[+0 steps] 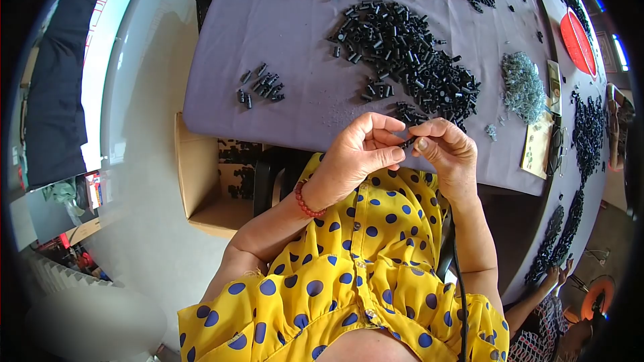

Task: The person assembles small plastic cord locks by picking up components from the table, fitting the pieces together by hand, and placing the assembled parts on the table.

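In front of my yellow dotted top, my left hand (360, 159) and my right hand (452, 155) meet at the table's near edge. Thumb and fingers of both are pinched around a small black cylindrical part (409, 141), mostly covered by the fingertips. Just beyond my hands spreads a large heap of similar black parts (396, 43). A smaller group of black parts (267, 86) lies to the left on the grey-purple cloth (228, 33). On the right is a mound of small clear pieces (524, 85).
An open cardboard box (206, 211) with black parts inside stands below the table's left edge. A yellowish card (537, 147) and glasses (559, 141) lie at right. Beyond are a red basin (577, 43) and more black parts. A co-worker's hand (555, 277) rests at the lower right.
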